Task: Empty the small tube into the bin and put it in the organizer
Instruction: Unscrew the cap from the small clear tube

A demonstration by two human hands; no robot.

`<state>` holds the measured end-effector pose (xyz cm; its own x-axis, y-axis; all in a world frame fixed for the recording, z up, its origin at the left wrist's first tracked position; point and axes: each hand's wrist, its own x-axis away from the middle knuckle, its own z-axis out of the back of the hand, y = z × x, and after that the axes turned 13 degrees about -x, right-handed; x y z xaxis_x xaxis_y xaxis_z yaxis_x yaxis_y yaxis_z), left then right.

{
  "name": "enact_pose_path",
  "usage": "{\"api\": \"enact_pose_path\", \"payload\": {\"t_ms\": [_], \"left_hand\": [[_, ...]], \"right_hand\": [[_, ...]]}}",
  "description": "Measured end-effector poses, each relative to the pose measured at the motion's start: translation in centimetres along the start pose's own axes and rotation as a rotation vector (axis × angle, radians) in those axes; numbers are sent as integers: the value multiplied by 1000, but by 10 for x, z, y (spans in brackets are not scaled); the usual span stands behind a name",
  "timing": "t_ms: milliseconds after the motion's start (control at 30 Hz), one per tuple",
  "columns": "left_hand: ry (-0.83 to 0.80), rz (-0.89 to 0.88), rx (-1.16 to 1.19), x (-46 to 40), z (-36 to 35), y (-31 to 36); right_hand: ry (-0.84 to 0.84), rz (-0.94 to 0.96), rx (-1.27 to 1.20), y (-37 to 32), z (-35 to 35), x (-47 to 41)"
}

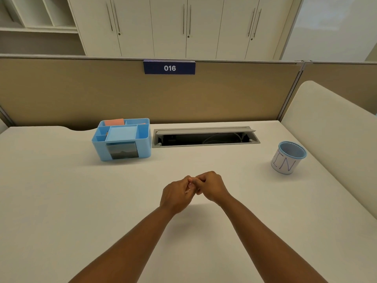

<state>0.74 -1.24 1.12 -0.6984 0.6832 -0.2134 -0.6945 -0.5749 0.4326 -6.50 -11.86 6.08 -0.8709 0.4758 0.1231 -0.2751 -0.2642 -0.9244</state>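
Note:
My left hand [176, 194] and my right hand [211, 186] meet above the middle of the white desk, fingers curled together. Between them shows a sliver of a small pale tube [191, 186], mostly hidden by the fingers; both hands seem to grip it. The blue desk organizer [122, 138], with several compartments and pink and blue note pads, stands at the back left. The bin [288, 157], a small white cup with a blue rim and handwritten letters, stands at the right, well apart from the hands.
A grey cable hatch [205, 136] lies open in the desk behind my hands. A tan partition with a blue "016" sign [169, 68] closes the back. A white padded divider [334, 123] runs along the right edge.

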Motion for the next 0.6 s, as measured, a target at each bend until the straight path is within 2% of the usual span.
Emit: {"api": "enact_pose_path", "payload": {"t_ms": [133,267,333,467,600], "left_hand": [[34,47,9,2,-4,0],[32,137,160,3,-5,3],[-21,151,258,2,-5,3],[-133,147,436,-2,1,2],[-173,168,518,-5,5,3]], "right_hand": [[35,-28,84,-4,-3,-1],[90,-59,100,-9,-4,-3],[75,-91,-22,-9,0,-4],[34,-195,-425,-7,11,-3],[152,-206,-681,3,20,-4]]}}
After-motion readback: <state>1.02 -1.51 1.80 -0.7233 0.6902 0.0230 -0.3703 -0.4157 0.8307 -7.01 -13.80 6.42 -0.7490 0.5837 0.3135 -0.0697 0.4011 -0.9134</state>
